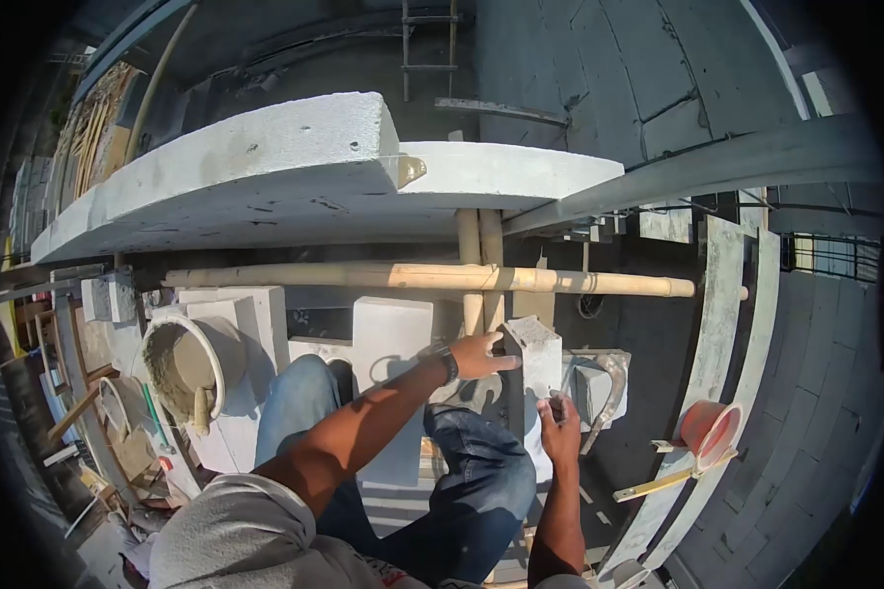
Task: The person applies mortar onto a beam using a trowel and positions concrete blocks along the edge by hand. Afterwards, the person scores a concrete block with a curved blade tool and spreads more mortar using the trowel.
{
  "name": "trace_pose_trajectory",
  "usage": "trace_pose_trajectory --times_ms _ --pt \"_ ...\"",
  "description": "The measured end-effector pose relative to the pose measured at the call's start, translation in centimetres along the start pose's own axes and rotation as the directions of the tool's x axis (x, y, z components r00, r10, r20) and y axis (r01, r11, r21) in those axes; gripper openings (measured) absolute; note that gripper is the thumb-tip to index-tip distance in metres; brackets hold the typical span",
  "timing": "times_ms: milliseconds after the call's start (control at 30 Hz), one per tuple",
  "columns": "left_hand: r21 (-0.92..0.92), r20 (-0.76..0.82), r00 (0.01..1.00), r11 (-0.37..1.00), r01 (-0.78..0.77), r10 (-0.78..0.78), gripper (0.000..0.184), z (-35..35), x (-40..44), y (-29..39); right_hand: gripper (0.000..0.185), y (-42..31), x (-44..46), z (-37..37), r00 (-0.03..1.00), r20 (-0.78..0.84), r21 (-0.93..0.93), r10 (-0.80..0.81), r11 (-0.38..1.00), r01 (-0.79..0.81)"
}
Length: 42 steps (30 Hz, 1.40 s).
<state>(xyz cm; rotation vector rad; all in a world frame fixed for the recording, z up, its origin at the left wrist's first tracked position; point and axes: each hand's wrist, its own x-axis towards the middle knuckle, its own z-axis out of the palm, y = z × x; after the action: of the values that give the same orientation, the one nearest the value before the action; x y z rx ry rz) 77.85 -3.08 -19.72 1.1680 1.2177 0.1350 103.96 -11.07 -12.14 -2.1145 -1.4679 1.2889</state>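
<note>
A narrow white building block (540, 361) stands between my hands, its rough top in sunlight. My left hand (476, 355), with a dark watch at the wrist, reaches across and grips the block's upper left edge with thumb and fingers. Lower down on the block's right side, my right hand (560, 429) is closed in a pinch. Whatever sits between those fingers is too small to name. Just right of that hand, a curved, dusty strip (614, 388) lies against a pale block-like piece (589, 383).
A wall of white blocks (265, 147) with wet mortar (412, 171) at a joint runs ahead. Bamboo poles (413, 277) cross before it. A mortar bucket (189, 368) stands left; a reddish bucket (709, 432) is right, by long planks (707, 324). Another white block (391, 339) stands near my knees.
</note>
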Motion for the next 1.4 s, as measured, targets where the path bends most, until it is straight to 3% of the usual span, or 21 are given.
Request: trace_pose_trajectory --times_ms 67,267,333,367,467,533,600,633,667,733,800,833,900,1000,1067,1100,1167,1200,1300,1367,1400 --pt "-0.210 -0.100 0.992 0.976 0.054 -0.076 0.113 -0.8 -4.7 0.3 0.044 -2.6 -1.0 0.1 0.986 0.165 -0.088 0.034 0.996 -0.019" --pt "-0.498 -0.389 0.881 0.866 0.045 -0.270 0.089 -5.5 -18.8 -2.2 0.032 -10.4 -2.6 5.7 0.866 0.500 -0.192 0.019 0.977 0.089" --pt "-0.590 -0.432 0.807 0.803 0.086 -0.403 0.083 -6.4 -23.4 -4.7 0.042 -14.9 -3.4 9.9 0.843 0.524 -0.177 -0.125 0.951 0.252" --pt "-0.599 -0.502 0.753 0.799 0.051 -0.425 0.080 -6.5 -25.8 -6.4 0.039 -15.6 -3.2 12.3 0.808 0.589 -0.326 0.009 0.918 0.227" --pt "-0.658 -0.652 0.593 0.742 -0.133 -0.472 0.060 -9.5 -34.8 -8.8 0.033 -20.4 -6.5 20.3 0.735 0.657 -0.098 -0.167 0.948 0.303" --pt "-0.595 -0.773 0.492 0.726 -0.345 -0.400 0.046 -14.7 -43.9 -8.3 0.029 -25.5 -9.9 25.5 0.650 0.751 -0.060 -0.115 0.969 0.241" --pt "-0.399 -0.917 0.145 0.869 -0.292 -0.372 0.031 -18.5 -51.1 -10.5 0.029 -30.0 -14.1 30.7 0.587 0.793 -0.053 -0.160 0.943 0.329" --pt "-0.298 -0.954 -0.049 0.954 0.026 -0.297 0.029 -19.7 -54.4 -13.7 0.029 -33.3 -16.3 33.0 0.544 0.811 -0.039 -0.215 0.908 0.417" --pt "-0.412 -0.884 -0.241 0.911 -0.008 -0.402 0.038 -20.8 -56.5 -17.4 0.030 -36.1 -18.4 35.4 0.493 0.827 -0.017 -0.270 0.864 0.502" --pt "-0.396 -0.866 -0.423 0.880 0.262 -0.264 0.054 -22.7 -60.3 -24.6 0.036 -37.6 -21.2 40.6 0.435 0.838 -0.072 -0.329 0.724 0.686" --pt "-0.540 -0.831 -0.308 0.805 0.245 -0.463 0.067 -22.1 -61.8 -32.8 0.038 -35.9 -23.3 47.0 0.430 0.857 -0.230 -0.285 0.535 0.813" --pt "-0.682 -0.721 -0.083 0.725 -0.092 -0.688 0.082 -21.5 -62.0 -36.6 0.039 -36.1 -23.6 49.2 0.444 0.866 -0.301 -0.232 0.468 0.831" --pt "-0.782 -0.614 0.124 0.578 -0.234 -0.780 0.078 -21.3 -60.6 -39.1 0.041 -37.2 -24.1 52.9 0.481 0.872 -0.423 -0.091 0.354 0.834" --pt "-0.787 -0.616 0.261 0.590 -0.180 -0.743 0.078 -19.7 -58.2 -42.1 0.045 -38.3 -23.0 56.3 0.476 0.863 -0.505 0.169 0.321 0.801" --pt "-0.885 -0.447 0.301 0.367 -0.287 -0.842 0.076 -19.8 -57.2 -42.6 0.050 -40.2 -21.8 57.1 0.392 0.831 -0.536 0.394 0.379 0.755" --pt "-0.858 -0.431 0.287 0.289 -0.426 -0.856 0.069 -20.0 -56.7 -41.7 0.052 -40.5 -21.5 56.4 0.436 0.843 -0.526 0.314 0.322 0.787" --pt "-0.860 -0.428 0.291 0.288 -0.420 -0.855 0.068 -21.1 -57.3 -40.4 0.055 -41.3 -21.0 55.1 0.490 0.862 -0.506 0.130 0.199 0.839" --pt "-0.862 -0.425 0.292 0.285 -0.418 -0.857 0.067 -21.2 -57.5 -39.9 0.055 -42.5 -20.5 54.2 0.491 0.851 -0.523 0.187 0.200 0.829" --pt "-0.853 -0.482 0.277 0.373 -0.365 -0.831 0.063 -20.4 -56.9 -39.9 0.052 -44.4 -18.6 51.8 0.524 0.795 -0.594 0.306 0.217 0.775" --pt "-0.698 -0.702 0.145 0.636 -0.329 -0.697 0.055 -16.5 -54.3 -43.8 0.045 -43.0 -17.8 51.9 0.561 0.771 -0.633 0.301 0.266 0.727" --pt "-0.685 -0.718 0.131 0.660 -0.309 -0.684 0.054 -15.7 -54.2 -43.7 0.043 -42.4 -17.8 52.1 0.570 0.767 -0.641 0.295 0.297 0.708"
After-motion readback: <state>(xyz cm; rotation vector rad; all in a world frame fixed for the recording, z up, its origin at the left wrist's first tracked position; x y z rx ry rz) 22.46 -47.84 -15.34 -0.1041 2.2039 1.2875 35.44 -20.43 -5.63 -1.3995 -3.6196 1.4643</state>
